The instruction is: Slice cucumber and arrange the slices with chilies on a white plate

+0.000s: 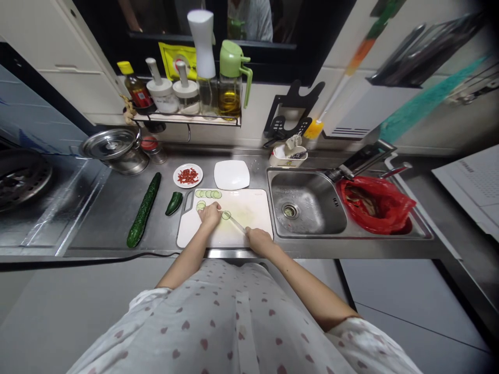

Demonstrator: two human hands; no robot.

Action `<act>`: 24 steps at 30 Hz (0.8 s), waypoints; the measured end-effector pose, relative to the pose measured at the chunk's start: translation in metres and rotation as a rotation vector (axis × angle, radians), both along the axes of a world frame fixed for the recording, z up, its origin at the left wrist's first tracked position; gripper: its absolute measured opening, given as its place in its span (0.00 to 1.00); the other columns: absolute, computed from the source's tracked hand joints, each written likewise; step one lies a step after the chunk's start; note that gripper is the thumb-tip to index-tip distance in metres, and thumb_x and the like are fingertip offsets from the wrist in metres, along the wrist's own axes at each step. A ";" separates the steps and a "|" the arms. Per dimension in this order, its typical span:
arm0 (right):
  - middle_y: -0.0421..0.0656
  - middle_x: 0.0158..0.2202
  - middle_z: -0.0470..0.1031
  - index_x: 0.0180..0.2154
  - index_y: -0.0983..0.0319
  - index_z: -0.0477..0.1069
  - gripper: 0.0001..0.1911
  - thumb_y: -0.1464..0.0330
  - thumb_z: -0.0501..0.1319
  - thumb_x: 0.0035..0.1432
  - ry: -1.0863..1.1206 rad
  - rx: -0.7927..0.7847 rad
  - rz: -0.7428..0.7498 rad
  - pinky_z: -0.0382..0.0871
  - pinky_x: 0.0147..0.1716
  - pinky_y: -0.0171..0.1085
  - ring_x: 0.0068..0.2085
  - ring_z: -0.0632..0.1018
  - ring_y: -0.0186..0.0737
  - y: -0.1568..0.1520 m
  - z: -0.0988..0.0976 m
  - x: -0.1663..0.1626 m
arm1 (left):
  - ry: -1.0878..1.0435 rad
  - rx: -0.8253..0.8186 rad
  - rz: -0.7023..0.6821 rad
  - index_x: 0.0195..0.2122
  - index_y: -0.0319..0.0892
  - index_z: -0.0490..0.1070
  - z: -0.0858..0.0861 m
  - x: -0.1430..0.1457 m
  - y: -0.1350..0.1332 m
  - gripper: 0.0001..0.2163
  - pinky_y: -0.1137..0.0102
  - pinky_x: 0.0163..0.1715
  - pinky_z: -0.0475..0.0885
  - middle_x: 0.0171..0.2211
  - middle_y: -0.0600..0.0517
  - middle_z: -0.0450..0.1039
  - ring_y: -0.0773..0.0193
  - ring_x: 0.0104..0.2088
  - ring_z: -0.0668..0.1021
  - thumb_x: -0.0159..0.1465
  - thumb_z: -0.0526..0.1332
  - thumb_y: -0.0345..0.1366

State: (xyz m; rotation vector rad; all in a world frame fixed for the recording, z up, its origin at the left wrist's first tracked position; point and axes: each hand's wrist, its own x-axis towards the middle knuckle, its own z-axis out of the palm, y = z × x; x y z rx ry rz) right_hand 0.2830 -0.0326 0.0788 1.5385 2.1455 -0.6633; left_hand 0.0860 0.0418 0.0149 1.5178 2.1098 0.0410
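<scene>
On the white cutting board (255, 200), my right hand (259, 241) grips a knife (237, 224) by its handle. The blade points up and left, its tip end at a thin round cucumber slice (226, 215). My left hand (211, 214) is just left of the blade, fingers bent and closed at another cucumber slice (200, 205), which they partly cover. A row of overlapping cucumber slices (209, 194) lies along the board's upper left edge. Left of the board are a short cucumber piece (174, 203) and a long whole cucumber (144, 210).
Behind the board stand a plate of small red pieces (187, 176) and a white square plate (231, 174). A steel sink (307, 202) adjoins the right side, with a red bag (376, 205) beyond. A lidded pot (117, 149) stands back left, below a condiment rack (187, 120).
</scene>
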 end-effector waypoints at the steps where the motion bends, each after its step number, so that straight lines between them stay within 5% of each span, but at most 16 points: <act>1: 0.55 0.42 0.76 0.48 0.64 0.66 0.15 0.70 0.46 0.67 -0.001 -0.001 0.001 0.68 0.39 0.39 0.46 0.78 0.47 0.000 0.000 0.000 | 0.000 0.001 0.000 0.39 0.50 0.70 0.000 0.000 0.000 0.07 0.58 0.50 0.58 0.42 0.49 0.78 0.53 0.48 0.75 0.60 0.59 0.40; 24: 0.57 0.45 0.76 0.52 0.65 0.67 0.19 0.77 0.48 0.61 -0.043 0.002 0.072 0.68 0.43 0.42 0.50 0.77 0.48 0.016 0.008 0.000 | 0.000 0.015 -0.002 0.38 0.50 0.70 -0.004 0.000 0.001 0.07 0.58 0.51 0.57 0.41 0.50 0.79 0.54 0.47 0.76 0.60 0.59 0.42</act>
